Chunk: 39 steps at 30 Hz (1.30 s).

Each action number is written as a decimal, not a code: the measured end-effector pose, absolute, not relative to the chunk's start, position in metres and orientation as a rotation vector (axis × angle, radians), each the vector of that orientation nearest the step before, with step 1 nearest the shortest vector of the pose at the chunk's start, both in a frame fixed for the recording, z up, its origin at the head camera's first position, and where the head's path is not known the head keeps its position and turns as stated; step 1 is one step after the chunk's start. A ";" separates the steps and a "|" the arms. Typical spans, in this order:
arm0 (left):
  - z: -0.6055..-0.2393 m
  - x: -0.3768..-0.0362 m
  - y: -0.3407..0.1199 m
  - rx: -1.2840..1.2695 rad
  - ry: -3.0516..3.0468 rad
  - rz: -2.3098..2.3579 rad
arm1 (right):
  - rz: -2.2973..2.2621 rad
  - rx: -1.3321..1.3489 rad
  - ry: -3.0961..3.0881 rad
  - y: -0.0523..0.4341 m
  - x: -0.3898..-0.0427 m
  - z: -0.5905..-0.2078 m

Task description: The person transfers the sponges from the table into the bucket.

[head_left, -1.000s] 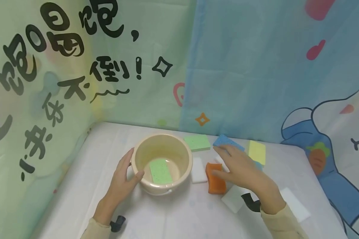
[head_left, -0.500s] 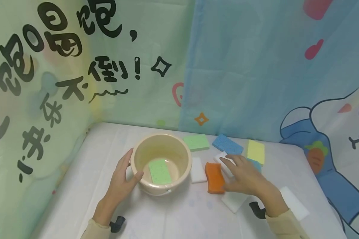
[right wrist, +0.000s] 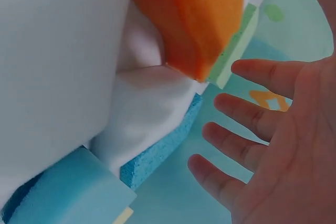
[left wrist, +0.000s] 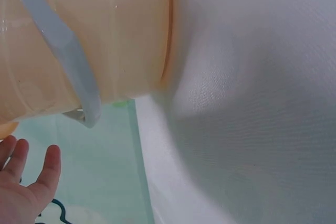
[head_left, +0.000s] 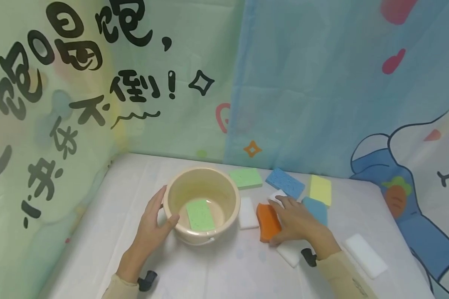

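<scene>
So the thing that matters here is the orange sponge [head_left: 267,221] and how it sits relative to the two hands. It lies on the white tabletop [head_left: 108,216] just right of the beige bucket [head_left: 201,203], with a white sponge [head_left: 248,213] between it and the bucket's wall, and its long axis runs roughly away from the person, tilted a bit. The right hand [head_left: 296,223] is clearly the nearer one: it sits right against the sponge's right edge, thumb down by the near end and fingers reaching along the far end, so it looks like it's touching or starting to close on the sponge. In the right wrist view the fingers [right wrist: 252,114] are spread and fairly straight with the orange sponge [right wrist: 197,22] just beyond them, so nothing is really pinched yet as far as that view shows. The left hand [head_left: 153,224] is on the other side of the bucket, cupping its outer wall with the thumb near the rim, well apart from the orange sponge. Inside the bucket there's a green sponge [head_left: 200,214] lying flat on the bottom. So from the sponge, the bucket opening is to the left and slightly up over the rim, a short hop for the right hand.
</scene>
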<state>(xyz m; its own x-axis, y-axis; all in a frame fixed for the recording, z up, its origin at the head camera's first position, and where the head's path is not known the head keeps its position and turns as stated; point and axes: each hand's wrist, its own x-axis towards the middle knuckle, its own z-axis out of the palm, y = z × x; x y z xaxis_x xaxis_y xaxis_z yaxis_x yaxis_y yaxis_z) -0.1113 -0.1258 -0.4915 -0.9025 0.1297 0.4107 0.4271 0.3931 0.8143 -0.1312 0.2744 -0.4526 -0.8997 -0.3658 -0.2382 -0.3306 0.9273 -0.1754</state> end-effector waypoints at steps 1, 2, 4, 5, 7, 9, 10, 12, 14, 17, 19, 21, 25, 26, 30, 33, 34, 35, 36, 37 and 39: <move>-0.492 -0.112 -0.126 -0.492 -2.371 -1.510 | -0.186 -0.516 2.814 0.274 -0.132 -0.454; -0.492 -0.112 -0.126 -0.496 -2.365 -1.510 | -0.186 -0.517 2.811 0.274 -0.133 -0.456; -0.492 -0.113 -0.127 -0.509 -2.357 -1.507 | -0.184 -0.526 2.805 0.274 -0.135 -0.460; -0.492 -0.113 -0.127 -0.516 -2.353 -1.505 | -0.181 -0.535 2.805 0.274 -0.135 -0.462; -0.492 -0.113 -0.127 -0.526 -2.346 -1.503 | -0.178 -0.544 2.800 0.273 -0.136 -0.465; -0.492 -0.113 -0.128 -0.528 -2.341 -1.505 | -0.172 -0.548 2.793 0.272 -0.137 -0.467; -0.493 -0.113 -0.128 -0.528 -2.339 -1.506 | -0.167 -0.552 2.792 0.271 -0.138 -0.468; -0.493 -0.113 -0.128 -0.528 -2.338 -1.504 | -0.154 -0.549 2.783 0.271 -0.139 -0.469; -0.493 -0.113 -0.129 -0.528 -2.340 -1.502 | -0.147 -0.551 2.777 0.270 -0.140 -0.469; -0.493 -0.113 -0.129 -0.525 -2.347 -1.504 | -0.146 -0.539 2.767 0.270 -0.142 -0.470; -0.493 -0.113 -0.129 -0.517 -2.351 -1.509 | -0.150 -0.523 2.762 0.270 -0.143 -0.470; -0.493 -0.113 -0.129 -0.509 -2.357 -1.509 | -0.147 -0.515 2.760 0.270 -0.143 -0.470; -0.493 -0.114 -0.129 -0.505 -2.363 -1.511 | -0.136 -0.527 2.772 0.270 -0.142 -0.468; -0.493 -0.114 -0.128 -0.506 -2.364 -1.512 | -0.134 -0.536 2.777 0.270 -0.142 -0.467; -0.493 -0.114 -0.128 -0.505 -2.367 -1.509 | -0.143 -0.551 2.781 0.271 -0.140 -0.463; -0.493 -0.114 -0.127 -0.502 -2.376 -1.504 | -0.139 -0.576 2.791 0.272 -0.138 -0.461; -0.493 -0.114 -0.127 -0.499 -2.380 -1.503 | -0.140 -0.585 2.796 0.273 -0.137 -0.460; -0.493 -0.113 -0.127 -0.497 -2.384 -1.503 | -0.139 -0.595 2.803 0.273 -0.136 -0.459; -0.492 -0.113 -0.127 -0.493 -2.388 -1.502 | -0.136 -0.612 2.811 0.274 -0.135 -0.458; -0.492 -0.113 -0.127 -0.489 -2.392 -1.502 | -0.137 -0.621 2.818 0.274 -0.134 -0.456; -0.492 -0.113 -0.127 -0.478 -2.400 -1.499 | -0.135 -0.642 2.832 0.275 -0.133 -0.453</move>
<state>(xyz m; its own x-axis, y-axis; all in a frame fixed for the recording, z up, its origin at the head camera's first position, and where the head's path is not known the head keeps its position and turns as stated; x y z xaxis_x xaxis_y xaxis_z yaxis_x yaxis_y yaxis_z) -0.1128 -0.1270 -0.4923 -0.9090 0.1332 0.3950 0.4134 0.4099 0.8131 -0.1327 0.2749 -0.4532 -0.8763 -0.4352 -0.2066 -0.4136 0.8995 -0.1406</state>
